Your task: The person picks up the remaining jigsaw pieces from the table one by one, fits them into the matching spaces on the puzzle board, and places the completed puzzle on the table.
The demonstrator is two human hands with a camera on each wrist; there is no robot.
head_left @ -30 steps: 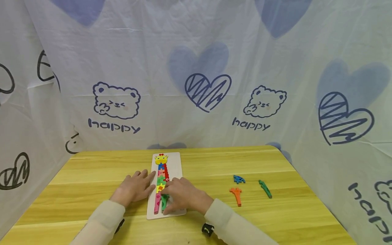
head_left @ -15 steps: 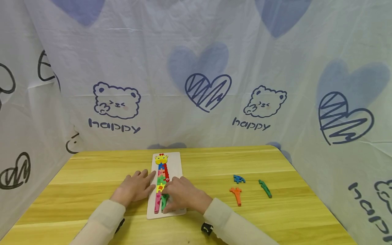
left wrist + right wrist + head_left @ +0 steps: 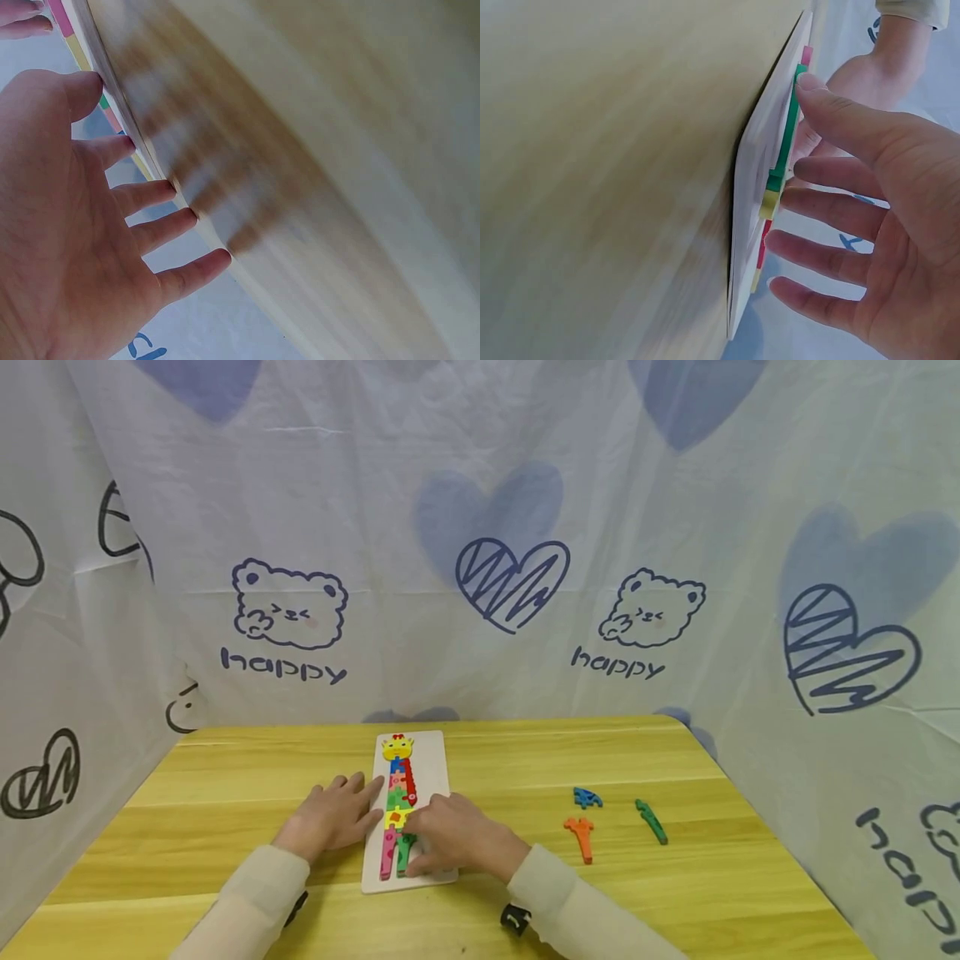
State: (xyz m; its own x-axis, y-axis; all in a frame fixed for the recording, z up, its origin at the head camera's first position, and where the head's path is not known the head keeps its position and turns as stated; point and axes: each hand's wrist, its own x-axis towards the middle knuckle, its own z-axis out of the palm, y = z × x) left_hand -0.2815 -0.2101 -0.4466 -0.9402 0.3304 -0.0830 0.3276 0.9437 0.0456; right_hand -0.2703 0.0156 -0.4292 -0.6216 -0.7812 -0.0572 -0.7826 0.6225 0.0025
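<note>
A pale puzzle board (image 3: pixel 432 764) lies on the table with a giraffe puzzle partly filled in, its yellow head piece (image 3: pixel 397 748) at the far end. Along the board's left edge, my left hand (image 3: pixel 330 817) rests with fingers spread; the left wrist view shows its fingertips touching the rim. My right hand (image 3: pixel 461 835) is over the board's lower right. In the right wrist view, its thumb touches the end of the green leg piece (image 3: pixel 789 135), and the other fingers extend fairly straight above the board. Beside that piece is a pink leg piece (image 3: pixel 387 853).
Right of the board lie three loose pieces: a blue one (image 3: pixel 587 797), an orange one (image 3: pixel 581 838) and a green one (image 3: pixel 652 822). The wooden table (image 3: pixel 510 760) meets a printed white cloth (image 3: pixel 420 685) at the back and sides.
My right index finger has drawn slightly to the right, showing more of the green leg piece. The left hand stays at the board's edge, and the head view has shifted a little.
</note>
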